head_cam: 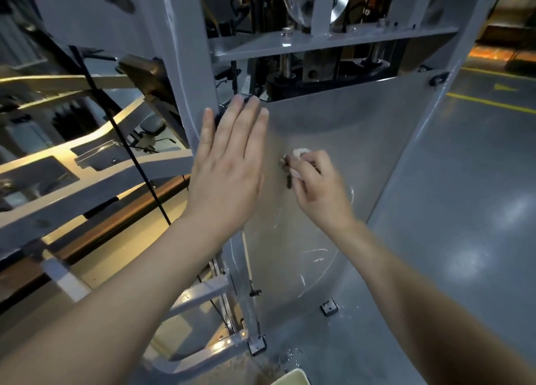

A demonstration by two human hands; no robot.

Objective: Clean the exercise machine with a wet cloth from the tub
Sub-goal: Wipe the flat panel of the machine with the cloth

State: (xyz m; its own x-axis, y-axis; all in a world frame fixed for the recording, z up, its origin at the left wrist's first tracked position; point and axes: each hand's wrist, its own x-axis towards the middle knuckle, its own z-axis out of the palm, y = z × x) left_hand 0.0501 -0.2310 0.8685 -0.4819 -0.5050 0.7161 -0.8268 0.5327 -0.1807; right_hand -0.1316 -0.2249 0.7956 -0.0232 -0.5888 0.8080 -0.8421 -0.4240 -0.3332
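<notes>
The grey exercise machine [188, 54] stands in front of me, with a clear plastic shield panel [342, 141] over its weight stack. My left hand [229, 164] lies flat, fingers straight, against the panel's left edge by the grey upright. My right hand [316, 184] grips a small bunched whitish cloth [298, 153] and presses it to the middle of the panel. Wet streaks [314, 252] show on the panel below. A pale corner of the tub [293, 377] peeks in at the bottom edge.
Grey frame arms [95, 187] and a black cable [127, 147] run at the left. Weight-stack parts and pulleys [313, 5] sit above the panel. Grey floor with yellow lines [490, 103] lies to the right. Water drops [290, 355] spot the floor near the tub.
</notes>
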